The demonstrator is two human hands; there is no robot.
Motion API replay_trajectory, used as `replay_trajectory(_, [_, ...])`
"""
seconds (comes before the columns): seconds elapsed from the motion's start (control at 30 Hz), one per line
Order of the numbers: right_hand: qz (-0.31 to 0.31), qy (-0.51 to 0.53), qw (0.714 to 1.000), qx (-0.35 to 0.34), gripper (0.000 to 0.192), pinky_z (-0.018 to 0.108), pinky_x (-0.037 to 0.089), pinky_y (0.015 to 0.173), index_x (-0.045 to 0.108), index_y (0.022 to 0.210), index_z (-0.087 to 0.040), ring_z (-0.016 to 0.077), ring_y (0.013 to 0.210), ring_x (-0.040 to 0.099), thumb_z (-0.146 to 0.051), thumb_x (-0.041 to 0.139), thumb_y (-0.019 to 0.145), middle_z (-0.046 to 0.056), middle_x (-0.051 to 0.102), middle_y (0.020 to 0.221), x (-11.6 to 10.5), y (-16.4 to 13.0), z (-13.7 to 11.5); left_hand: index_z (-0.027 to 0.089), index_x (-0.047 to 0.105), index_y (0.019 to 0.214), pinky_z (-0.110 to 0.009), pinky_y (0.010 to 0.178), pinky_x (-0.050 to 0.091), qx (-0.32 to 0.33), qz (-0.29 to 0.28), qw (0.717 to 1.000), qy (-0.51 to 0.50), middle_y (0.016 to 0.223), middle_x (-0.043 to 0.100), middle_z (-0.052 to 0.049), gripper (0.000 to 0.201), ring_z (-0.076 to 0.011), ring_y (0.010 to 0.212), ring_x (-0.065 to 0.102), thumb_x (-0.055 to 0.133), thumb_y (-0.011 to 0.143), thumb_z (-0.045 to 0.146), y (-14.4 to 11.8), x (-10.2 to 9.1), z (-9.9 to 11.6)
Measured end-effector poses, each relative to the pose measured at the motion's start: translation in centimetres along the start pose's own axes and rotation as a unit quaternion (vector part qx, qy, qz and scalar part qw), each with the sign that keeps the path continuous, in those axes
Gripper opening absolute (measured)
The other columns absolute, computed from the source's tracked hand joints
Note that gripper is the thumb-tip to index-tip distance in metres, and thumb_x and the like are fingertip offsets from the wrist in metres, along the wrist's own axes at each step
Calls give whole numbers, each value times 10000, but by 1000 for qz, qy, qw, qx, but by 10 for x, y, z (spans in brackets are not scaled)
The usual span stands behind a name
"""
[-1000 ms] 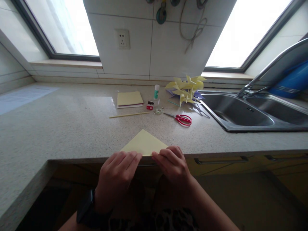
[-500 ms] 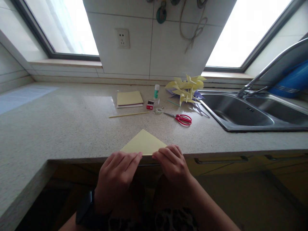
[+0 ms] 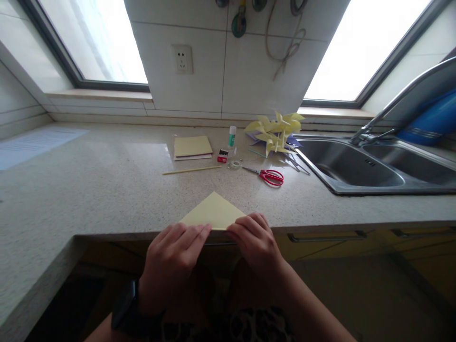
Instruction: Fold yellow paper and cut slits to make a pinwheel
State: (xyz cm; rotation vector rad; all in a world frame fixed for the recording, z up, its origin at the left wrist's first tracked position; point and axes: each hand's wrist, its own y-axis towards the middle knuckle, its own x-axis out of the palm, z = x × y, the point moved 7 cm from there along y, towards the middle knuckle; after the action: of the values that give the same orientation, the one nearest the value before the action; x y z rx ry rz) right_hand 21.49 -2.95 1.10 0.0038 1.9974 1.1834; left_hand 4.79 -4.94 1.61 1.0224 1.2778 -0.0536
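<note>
A pale yellow sheet of paper folded into a triangle (image 3: 213, 213) lies flat on the speckled beige stone countertop (image 3: 107, 185), right at its near edge. The triangle's long folded side runs left to right along that edge, directly under the person's fingers, and its apex points away toward the tiled wall. The left hand (image 3: 171, 266) and the right hand (image 3: 256, 249) sit side by side, close together but not touching, each with its fingertips pressed down on the long edge: the left on the left half, the right on the right half. Neither hand grips the paper; both lie on it with flattened fingers, and they are equally near to it. A dark watch (image 3: 124, 308) shows on the left wrist.

Well beyond the triangle, toward the wall, lie a thin yellow stick (image 3: 191, 170), a stack of square yellow paper (image 3: 193, 146), a small white glue bottle with a green cap (image 3: 232, 136), a pair of red-handled scissors (image 3: 269, 176) and a heap of yellow paper pinwheels (image 3: 276, 132). A steel sink (image 3: 356, 166) lies to the right.
</note>
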Motion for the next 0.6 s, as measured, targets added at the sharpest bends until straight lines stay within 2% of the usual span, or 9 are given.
replay_trajectory(0.2, [19,17,1000,2,75,349,457,755,688,912,-178,188,796,527,-104,697,906,40,668,815,-1,-1,0,140,695,1157,-408,701,472,4,0,1000,-17,974,737,-37,228,-236,809,594,545,985,130,5,-2,-3])
replay_trajectory(0.6, [27,-2,1000,-10,65,343,432,728,682,921,-192,177,762,526,-129,693,919,22,674,789,0,-2,-1,132,674,1174,-393,741,467,24,1,999,-29,1016,740,-39,222,-221,827,603,588,970,122,2,0,-1])
